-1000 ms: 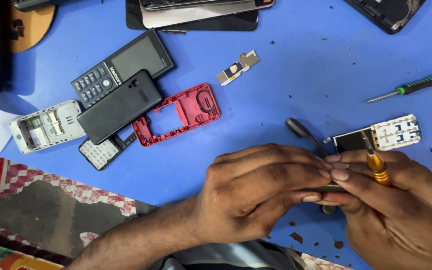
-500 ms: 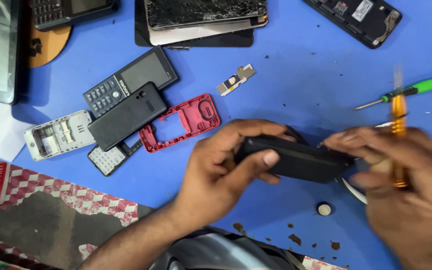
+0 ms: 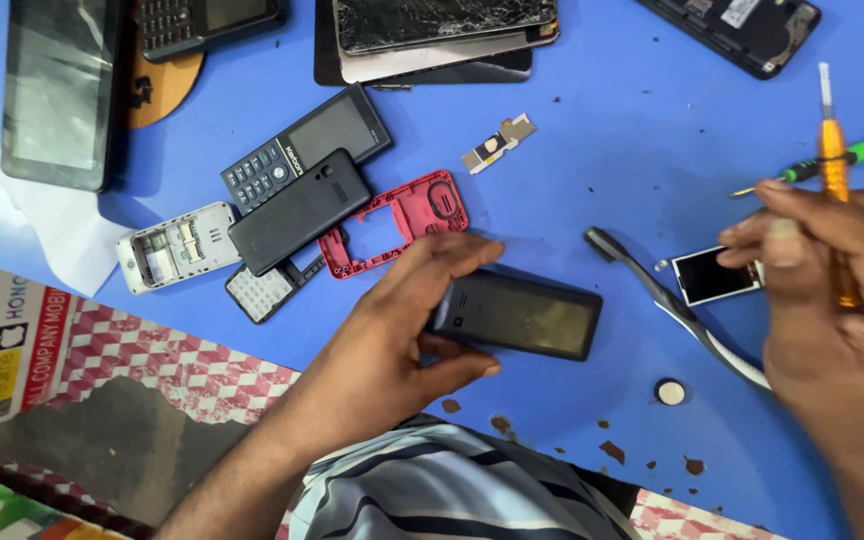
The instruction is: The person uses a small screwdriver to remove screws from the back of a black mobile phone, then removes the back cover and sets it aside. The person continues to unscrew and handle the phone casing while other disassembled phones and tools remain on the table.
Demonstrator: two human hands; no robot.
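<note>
My left hand [image 3: 397, 335] grips the near end of a black phone body [image 3: 522, 315] that lies flat on the blue table [image 3: 592, 180]. My right hand [image 3: 832, 290] is raised at the right edge and holds an orange-handled screwdriver [image 3: 834, 170] with its tip pointing up. Its fingers also touch a small display module [image 3: 712, 275] with a dark screen. A grey twisted tool [image 3: 677, 305] lies between the two hands.
A red phone frame [image 3: 417, 215], a black keypad phone [image 3: 307, 150], a black back cover [image 3: 297, 210] and a white phone chassis [image 3: 172, 245] lie at the left. A green screwdriver [image 3: 852, 155], cracked phones [image 3: 442, 30], a small metal part [image 3: 497, 143] and a coin cell [image 3: 669, 391] are scattered around.
The hands have parted. My left hand has set the black phone body flat on the table, and my right hand has lifted away to the right with the orange screwdriver.
</note>
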